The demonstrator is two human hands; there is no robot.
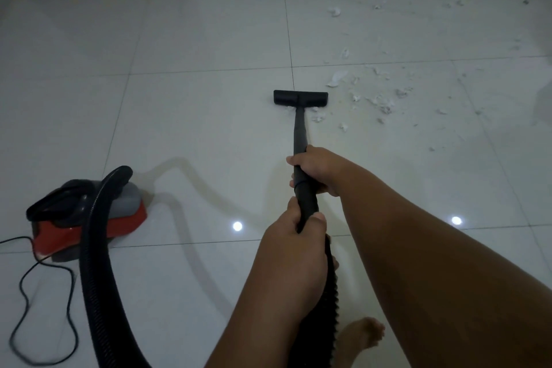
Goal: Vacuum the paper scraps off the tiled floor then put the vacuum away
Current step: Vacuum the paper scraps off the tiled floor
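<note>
While both hands grip a black vacuum wand [299,140], a person looks down at a pale tiled floor [194,116]. The right hand [316,172] is closed around the wand farther along; the left hand [294,248] is closed around it nearer the body, where the ribbed hose [98,248] joins. Ahead of the hands, the flat black nozzle [300,98] rests on the floor. White paper scraps [379,100] lie scattered just beside it and onward to its right (a few touch its near edge). The red and grey vacuum body [89,218] sits well to the left, its black power cord [44,308] looping over the tiles. A bare foot [363,334] shows below the hands.
</note>
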